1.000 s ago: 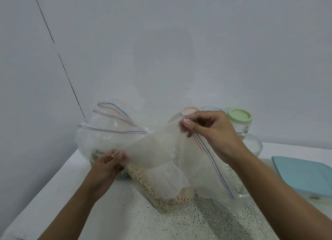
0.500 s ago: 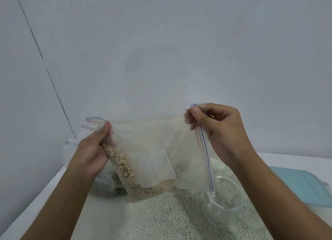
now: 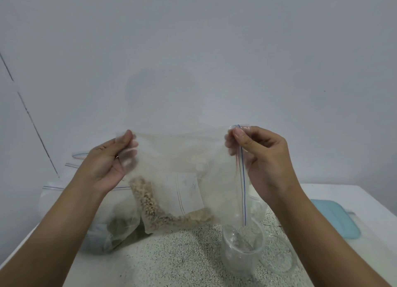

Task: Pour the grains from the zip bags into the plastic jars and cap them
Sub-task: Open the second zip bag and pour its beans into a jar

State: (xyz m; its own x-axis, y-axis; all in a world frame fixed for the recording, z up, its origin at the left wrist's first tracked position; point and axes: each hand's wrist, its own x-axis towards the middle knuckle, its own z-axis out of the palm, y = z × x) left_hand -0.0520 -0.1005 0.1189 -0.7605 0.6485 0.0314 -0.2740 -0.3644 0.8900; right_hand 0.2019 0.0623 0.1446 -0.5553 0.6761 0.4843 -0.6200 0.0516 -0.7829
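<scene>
Left hand [image 3: 105, 168]: one corner of the zip bag [image 3: 182, 158] is pinched and held up.
Right hand [image 3: 264, 158]: the zip-end corner is pinched, zip strip hanging straight down.
Zip bag: stretched between both hands, its low end right at the open jar [image 3: 242, 248] mouth.
Grains [image 3: 150, 203]: piled in the bag's lower left corner.

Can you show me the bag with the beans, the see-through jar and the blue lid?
bag [image 3: 184, 175]: head view, its clear middle.
jar [image 3: 240, 258]: head view, its front wall.
blue lid [image 3: 335, 220]: head view, its flat top.
</scene>
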